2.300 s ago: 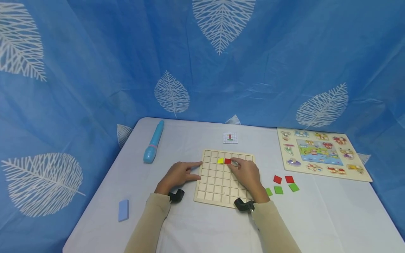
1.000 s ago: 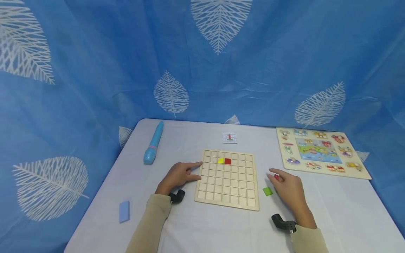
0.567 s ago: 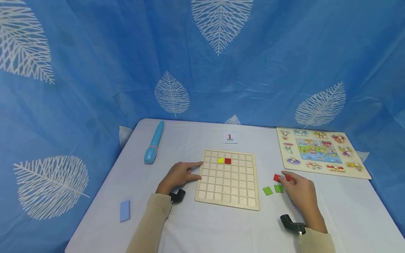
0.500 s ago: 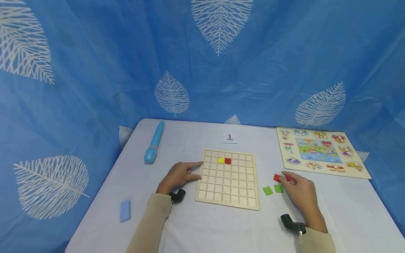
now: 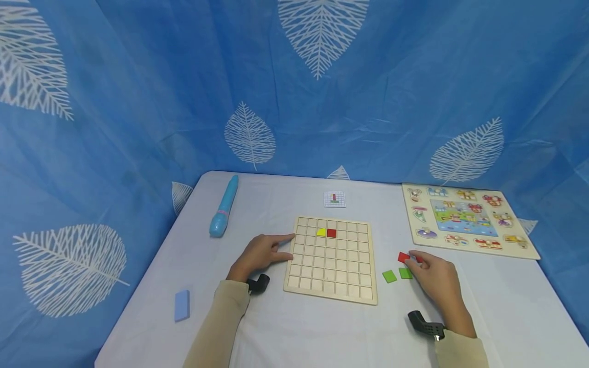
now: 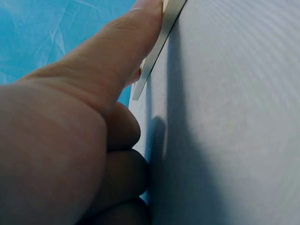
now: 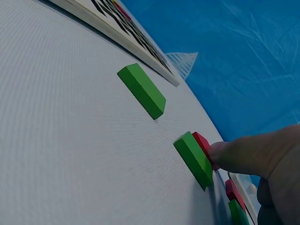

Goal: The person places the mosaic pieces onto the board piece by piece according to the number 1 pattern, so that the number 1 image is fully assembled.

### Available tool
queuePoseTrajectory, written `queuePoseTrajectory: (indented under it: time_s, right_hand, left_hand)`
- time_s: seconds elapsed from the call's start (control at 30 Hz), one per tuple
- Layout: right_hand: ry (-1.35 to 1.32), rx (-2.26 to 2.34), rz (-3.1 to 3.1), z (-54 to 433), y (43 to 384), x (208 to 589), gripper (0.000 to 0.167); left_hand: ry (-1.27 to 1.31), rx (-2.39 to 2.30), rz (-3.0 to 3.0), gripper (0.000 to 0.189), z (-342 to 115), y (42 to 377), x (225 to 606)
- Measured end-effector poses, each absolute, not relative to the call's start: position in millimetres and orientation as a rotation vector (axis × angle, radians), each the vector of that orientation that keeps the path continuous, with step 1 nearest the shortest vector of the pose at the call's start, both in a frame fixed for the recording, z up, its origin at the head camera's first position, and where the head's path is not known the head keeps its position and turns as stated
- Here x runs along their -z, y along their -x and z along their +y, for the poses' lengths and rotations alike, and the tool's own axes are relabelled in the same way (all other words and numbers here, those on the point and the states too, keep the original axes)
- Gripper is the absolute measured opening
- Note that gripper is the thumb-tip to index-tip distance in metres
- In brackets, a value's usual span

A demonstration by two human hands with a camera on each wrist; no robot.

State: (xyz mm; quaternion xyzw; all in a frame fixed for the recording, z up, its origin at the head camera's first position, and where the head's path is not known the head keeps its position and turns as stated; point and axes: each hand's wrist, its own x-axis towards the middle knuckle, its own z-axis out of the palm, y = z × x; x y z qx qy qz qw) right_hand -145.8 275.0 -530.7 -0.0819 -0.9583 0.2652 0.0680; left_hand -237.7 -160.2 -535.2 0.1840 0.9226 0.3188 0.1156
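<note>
My left hand (image 5: 259, 253) lies at the left edge of a wooden grid board (image 5: 291, 283), its thumb and index finger extended against that edge. In the left wrist view the straight thumb (image 6: 110, 56) touches the board's side while other fingers curl beneath. Set in the board are a yellow piece (image 5: 321, 232) and a red square tile (image 5: 331, 233), side by side. Right of the board, my right hand (image 5: 437, 276) pinches a loose red tile (image 5: 403, 257) between thumb and index finger. Two green tiles, one nearer the board (image 5: 389, 276), one close by (image 5: 406, 273), lie just in front.
Another red tile (image 7: 233, 192) and a green one (image 7: 238, 213) are partly behind the right hand. A small pattern card (image 5: 334, 199) lies beyond the board. A picture puzzle (image 5: 416, 243) sits back right, a blue toy microphone (image 5: 224, 207) back left, a blue block (image 5: 181, 305) front left.
My right hand has let go of the red tile in the board and moved right to the loose tiles, settling at another red one. My left hand has stayed at the board's edge.
</note>
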Motion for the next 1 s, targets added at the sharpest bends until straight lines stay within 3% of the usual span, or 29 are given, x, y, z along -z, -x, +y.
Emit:
queuePoseTrajectory:
  time_s: [1.0]
  right_hand:
    - [0.179,-0.729,-2.943,275.8,145.0,530.6,0.037]
  left_hand:
    - [-0.492,-0.945,2.694,0.065,-158.4,236.9,535.4]
